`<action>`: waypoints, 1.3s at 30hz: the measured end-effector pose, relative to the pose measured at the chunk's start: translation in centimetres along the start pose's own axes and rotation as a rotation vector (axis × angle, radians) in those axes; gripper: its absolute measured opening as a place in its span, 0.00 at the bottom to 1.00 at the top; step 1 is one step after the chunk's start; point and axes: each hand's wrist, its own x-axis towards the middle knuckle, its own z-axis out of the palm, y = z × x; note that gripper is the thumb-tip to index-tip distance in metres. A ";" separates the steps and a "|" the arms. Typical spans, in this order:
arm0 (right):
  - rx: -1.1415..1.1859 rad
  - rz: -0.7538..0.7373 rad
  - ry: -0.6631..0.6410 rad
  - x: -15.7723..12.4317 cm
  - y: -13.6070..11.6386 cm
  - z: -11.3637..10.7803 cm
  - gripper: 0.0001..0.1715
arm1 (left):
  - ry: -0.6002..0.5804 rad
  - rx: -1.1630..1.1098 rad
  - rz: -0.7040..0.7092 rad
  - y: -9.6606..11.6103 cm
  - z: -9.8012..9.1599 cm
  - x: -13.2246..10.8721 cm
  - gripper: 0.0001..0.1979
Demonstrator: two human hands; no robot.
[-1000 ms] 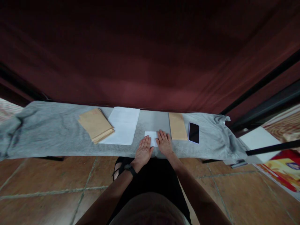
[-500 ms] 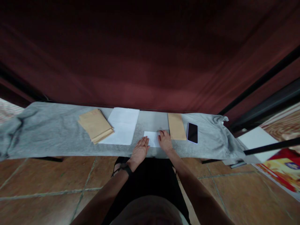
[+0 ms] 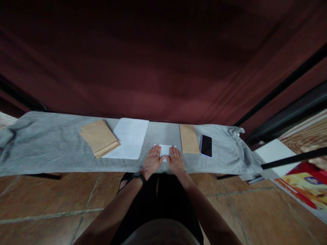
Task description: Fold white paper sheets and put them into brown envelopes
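Note:
A small piece of folded white paper (image 3: 165, 149) lies flat on the grey cloth near its front edge. My left hand (image 3: 152, 160) rests flat on the paper's left end, fingers stretched forward. On its right end my right hand (image 3: 175, 161) lies the same way, palm down. The two thumbs nearly meet over the paper's near part. Both hands cover its ends, so only the middle shows. Just right of my right hand is a single brown envelope (image 3: 189, 139).
Left of my hands lies a stack of white sheets (image 3: 131, 136), partly under a fanned pile of brown envelopes (image 3: 100, 136). A phone (image 3: 206, 146) sits right of the single envelope. Grey cloth (image 3: 56, 143) covers the narrow table; a dark red panel (image 3: 153, 85) rises behind.
My right hand has turned and flattened onto the paper's right end, fingers now pointing forward. My left hand remains on the left end. The view has shifted slightly.

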 end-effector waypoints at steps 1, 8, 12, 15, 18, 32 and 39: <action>-0.001 0.011 0.017 0.1 0.2 -0.1 0.35 | 0.001 0.008 -0.007 -0.3 -0.1 -0.1 0.32; 0.017 0.032 -0.014 -0.2 -0.6 -0.9 0.31 | -0.003 0.026 -0.035 0.8 -0.7 0.0 0.30; 0.041 -0.035 -0.058 -1.5 -0.9 -0.9 0.31 | -0.053 -0.014 0.094 2.7 -0.3 -0.4 0.28; 0.015 -0.034 0.013 -2.5 -0.6 -0.8 0.32 | -0.023 -0.006 0.052 3.0 0.0 -0.9 0.30; -0.016 -0.021 0.070 -3.1 -0.2 -0.7 0.33 | 0.014 0.020 0.009 1.9 0.0 -1.6 0.32; 0.069 0.020 -0.054 -0.9 -1.1 -2.0 0.30 | -0.083 0.011 0.155 3.4 -0.7 -0.9 0.28; 0.054 -0.014 -0.124 0.5 -0.3 -1.8 0.32 | -0.101 -0.026 0.200 3.0 -0.1 -0.5 0.29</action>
